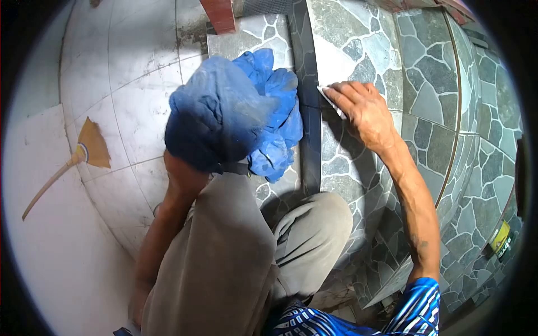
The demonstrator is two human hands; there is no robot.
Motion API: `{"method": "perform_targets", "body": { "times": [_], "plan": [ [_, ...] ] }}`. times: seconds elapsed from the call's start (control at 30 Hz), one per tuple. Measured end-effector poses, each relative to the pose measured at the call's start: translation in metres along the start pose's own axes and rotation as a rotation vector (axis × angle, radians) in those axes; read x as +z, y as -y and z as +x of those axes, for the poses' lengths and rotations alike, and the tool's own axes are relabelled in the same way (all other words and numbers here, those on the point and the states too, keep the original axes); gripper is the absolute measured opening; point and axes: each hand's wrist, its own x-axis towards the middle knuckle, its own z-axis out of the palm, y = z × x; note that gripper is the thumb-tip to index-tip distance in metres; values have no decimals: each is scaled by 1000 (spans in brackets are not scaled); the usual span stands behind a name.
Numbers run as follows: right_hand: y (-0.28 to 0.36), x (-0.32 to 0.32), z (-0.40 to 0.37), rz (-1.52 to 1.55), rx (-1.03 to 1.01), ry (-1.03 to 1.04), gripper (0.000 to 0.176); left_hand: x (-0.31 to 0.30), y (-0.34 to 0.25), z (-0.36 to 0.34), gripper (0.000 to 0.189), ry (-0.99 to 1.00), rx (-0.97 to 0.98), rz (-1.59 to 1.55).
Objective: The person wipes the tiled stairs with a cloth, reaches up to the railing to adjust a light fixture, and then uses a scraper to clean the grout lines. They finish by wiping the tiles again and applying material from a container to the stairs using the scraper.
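Observation:
My right hand (pixel 367 112) is closed round a thin white piece (pixel 332 101), pressed on the stone-patterned tiled step (pixel 336 134) beside its dark edge strip (pixel 311 129). At the left, my left hand (pixel 184 175) reaches under a bundled blue cloth (pixel 216 112); the cloth hides its fingers. Next to that bundle, more crumpled blue material (pixel 280 117) lies on the lower patterned tile, against the dark strip.
A straw brush (pixel 92 147) with a wooden handle lies at the left. White floor tiles (pixel 140 112) run along that side. A red post (pixel 219 15) stands at the top, and a yellow-and-black package (pixel 500 238) is at the far right.

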Motion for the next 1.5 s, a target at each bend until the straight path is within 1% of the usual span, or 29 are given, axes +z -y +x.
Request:
{"method": "perform_targets", "body": {
  "times": [0.1, 0.13, 0.23, 0.37, 0.43, 0.5, 0.53, 0.6, 0.63, 0.67, 0.73, 0.77, 0.8, 0.9, 0.93, 1.0, 1.03, 1.1, 1.13, 1.2, 1.23, 1.3, 1.33, 1.37, 1.4, 1.43, 1.5],
  "plan": [
    [3, -2, -15, 5, -38, 68, 47, -4, -9, 8, 65, -12, 86, -7],
    [3, 0, -14, -28, -48, 35, 48, -9, -11, 7, 65, 10, 77, -11],
    [-2, 0, 7, 8, 0, 20, 51, -3, -9, -3, 66, 60, 16, -60],
    [0, -2, -9, -20, -41, 96, 49, -6, -9, 3, 66, 9, 27, 3],
    [2, 0, -6, 2, -42, 28, 47, -10, -2, -1, 66, 27, 44, 63],
    [-1, 3, 6, 2, -16, -49, 46, -4, -3, -8, 65, 13, -60, -50],
    [-2, 2, 17, -1, 6, -27, 46, 6, -4, -10, 64, -30, -168, -184],
    [0, 2, 13, -11, 4, -41, 46, 8, -3, -8, 63, -59, -184, -197],
    [4, 4, 9, -8, -1, -41, 46, 1, -7, -4, 63, -38, -99, -85],
    [6, 4, 0, 10, -4, 7, 45, -2, -5, -2, 63, -19, -39, -20],
    [2, 6, 5, 4, 12, -26, 46, -8, 2, -3, 64, 22, 55, 60],
    [2, 6, 4, 8, 29, -38, 47, -8, 2, -4, 65, 35, 55, 54],
    [-6, 9, 14, 13, 41, -104, 47, -8, 2, -6, 65, 47, 54, 47],
    [-26, 11, 44, -38, 68, -172, 47, -3, 0, -2, 67, 6, -22, -5],
    [-21, 10, 38, -22, 78, -140, 48, -4, -6, 0, 67, -6, -37, -17],
    [-9, 6, 19, 0, 85, -76, 50, -9, -5, 7, 67, -10, 22, 39],
    [-4, 8, 11, 22, 99, -49, 53, -14, -3, 9, 67, 4, 90, 107],
    [-10, 13, 14, -5, 126, -91, 52, -17, 3, -2, 68, 30, 86, 140],
    [-15, 12, 22, 14, 149, -98, 50, -12, 6, -8, 68, 31, 26, 100],
    [-26, 4, 45, 43, 175, -101, 46, -5, 2, -4, 56, -27, -54, -10],
    [-25, 3, 41, 43, 163, -102, 47, -3, -8, 1, 44, -72, -85, -81],
    [-14, 5, 24, 43, 130, -87, 47, -4, -10, 2, 43, -79, -74, -76],
    [0, 4, 5, 39, 128, -52, 46, -7, -2, -3, 53, -43, -32, 3],
    [13, 5, -11, 13, 113, -2, 45, -9, 3, -7, 58, -28, -31, 39],
    [24, 4, -25, 38, 91, 5, 46, -11, 7, -10, 63, -14, -29, 75],
    [29, 3, -31, 61, 66, 10, 46, -10, 8, -11, 63, -26, -69, 70],
    [25, -1, -28, 99, 78, 43, 47, -10, 2, -13, 51, -56, -132, -1]
  ]
}}
